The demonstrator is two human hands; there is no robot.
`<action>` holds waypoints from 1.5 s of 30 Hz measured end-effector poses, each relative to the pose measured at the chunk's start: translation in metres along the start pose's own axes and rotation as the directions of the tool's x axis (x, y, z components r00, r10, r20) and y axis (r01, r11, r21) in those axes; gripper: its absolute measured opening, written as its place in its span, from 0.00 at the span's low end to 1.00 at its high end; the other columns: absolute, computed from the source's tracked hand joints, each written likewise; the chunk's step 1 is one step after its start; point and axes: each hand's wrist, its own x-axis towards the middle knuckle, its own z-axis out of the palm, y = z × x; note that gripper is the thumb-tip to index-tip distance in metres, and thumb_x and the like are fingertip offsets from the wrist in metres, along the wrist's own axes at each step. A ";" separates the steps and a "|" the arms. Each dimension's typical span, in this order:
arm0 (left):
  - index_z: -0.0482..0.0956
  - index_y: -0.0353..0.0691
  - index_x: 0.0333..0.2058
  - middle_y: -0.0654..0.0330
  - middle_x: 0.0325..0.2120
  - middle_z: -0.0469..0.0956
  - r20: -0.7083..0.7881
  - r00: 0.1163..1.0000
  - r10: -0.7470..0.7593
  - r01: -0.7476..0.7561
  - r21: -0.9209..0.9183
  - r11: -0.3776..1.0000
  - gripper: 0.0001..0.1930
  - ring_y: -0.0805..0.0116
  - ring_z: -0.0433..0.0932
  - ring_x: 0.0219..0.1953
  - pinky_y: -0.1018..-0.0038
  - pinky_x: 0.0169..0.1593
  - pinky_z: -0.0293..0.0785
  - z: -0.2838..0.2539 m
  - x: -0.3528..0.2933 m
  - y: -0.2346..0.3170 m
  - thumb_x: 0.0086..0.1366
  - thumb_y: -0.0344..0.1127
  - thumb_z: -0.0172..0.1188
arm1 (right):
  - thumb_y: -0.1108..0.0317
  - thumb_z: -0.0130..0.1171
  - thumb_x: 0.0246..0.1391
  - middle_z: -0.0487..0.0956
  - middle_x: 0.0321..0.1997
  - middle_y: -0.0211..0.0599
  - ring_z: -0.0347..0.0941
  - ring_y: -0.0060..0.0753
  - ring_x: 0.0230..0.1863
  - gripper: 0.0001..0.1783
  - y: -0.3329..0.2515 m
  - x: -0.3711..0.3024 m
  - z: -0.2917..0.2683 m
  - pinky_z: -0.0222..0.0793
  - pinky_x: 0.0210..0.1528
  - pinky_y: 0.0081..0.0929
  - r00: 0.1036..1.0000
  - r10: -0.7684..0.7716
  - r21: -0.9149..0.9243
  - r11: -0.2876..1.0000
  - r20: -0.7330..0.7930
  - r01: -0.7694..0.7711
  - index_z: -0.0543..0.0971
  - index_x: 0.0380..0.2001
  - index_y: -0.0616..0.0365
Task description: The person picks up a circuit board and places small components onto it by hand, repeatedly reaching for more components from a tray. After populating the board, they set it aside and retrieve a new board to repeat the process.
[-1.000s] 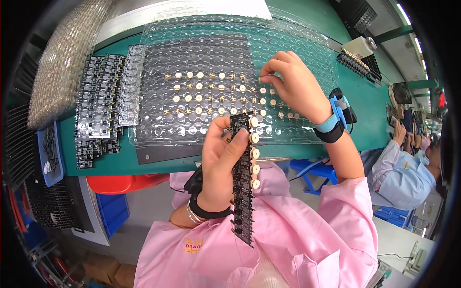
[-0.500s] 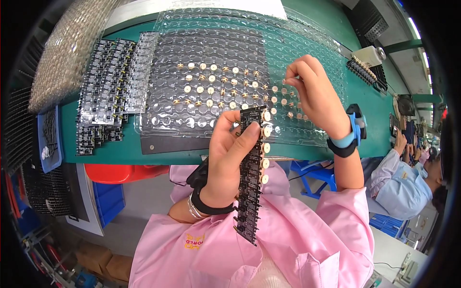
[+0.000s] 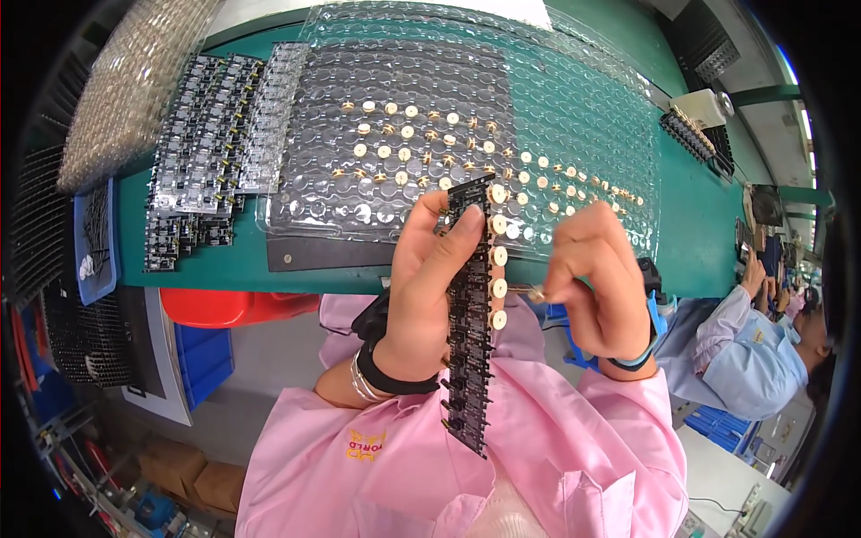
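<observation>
My left hand (image 3: pixel 421 287) is closed around a long strip of black circuit boards (image 3: pixel 467 377), held upright in front of my chest with the thumb across its upper part. Several round cream discs (image 3: pixel 499 256) sit in a row along the strip's right edge. To the right of the strip, my right hand (image 3: pixel 596 282) pinches a small round cream disc (image 3: pixel 536 295) between thumb and fingertips, apart from the strip. Beyond both hands lies a clear plastic blister tray (image 3: pixel 430 76), with more such discs scattered in its middle and right pockets, some flat and some on edge.
Stacked circuit board strips (image 3: pixel 202 134) lie left of the tray on the green table (image 3: pixel 359 280). Further left are bubble-textured plastic sheets (image 3: pixel 134 90) and a blue bin (image 3: pixel 96 242). A red stool (image 3: pixel 215 308) stands below the table edge. A co-worker in light blue (image 3: pixel 753 350) sits at right.
My right hand has come from above the tray down toward the strip, with a disc now visible in its pinch. My left hand and the strip stay nearly in place; the view has shifted slightly.
</observation>
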 end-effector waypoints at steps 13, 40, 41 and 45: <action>0.59 0.39 0.38 0.63 0.21 0.70 -0.012 0.995 -0.094 0.094 0.007 0.996 0.14 0.79 0.70 0.17 0.82 0.17 0.67 0.003 0.003 0.004 0.58 0.34 0.53 | 0.68 0.57 0.31 0.64 0.28 0.29 0.59 0.31 0.30 0.08 -0.003 -0.014 0.007 0.60 0.25 0.23 0.906 -0.424 -0.103 0.901 -0.006 0.421 0.71 0.21 0.49; 0.58 0.38 0.36 0.63 0.24 0.70 0.072 0.997 0.025 -0.031 0.085 0.996 0.12 0.82 0.69 0.21 0.84 0.21 0.67 0.000 0.009 -0.012 0.58 0.31 0.53 | 0.72 0.54 0.32 0.70 0.32 0.38 0.63 0.34 0.33 0.09 -0.010 -0.003 -0.004 0.66 0.29 0.24 0.768 -0.614 -0.077 0.770 0.180 0.634 0.74 0.23 0.60; 0.58 0.38 0.36 0.63 0.24 0.70 0.072 0.997 0.026 -0.032 0.085 0.996 0.12 0.82 0.69 0.21 0.84 0.21 0.67 0.000 0.008 -0.012 0.58 0.31 0.53 | 0.72 0.54 0.32 0.70 0.32 0.38 0.63 0.33 0.33 0.09 -0.010 -0.003 -0.004 0.66 0.29 0.24 0.763 -0.619 -0.085 0.764 0.183 0.640 0.74 0.23 0.60; 0.59 0.38 0.35 0.63 0.24 0.70 0.085 0.996 0.019 -0.027 0.088 0.996 0.12 0.82 0.69 0.21 0.85 0.22 0.67 0.000 0.008 -0.012 0.58 0.31 0.53 | 0.71 0.55 0.32 0.70 0.31 0.38 0.64 0.33 0.33 0.08 -0.011 -0.002 -0.004 0.66 0.28 0.24 0.759 -0.622 -0.097 0.758 0.194 0.645 0.74 0.23 0.60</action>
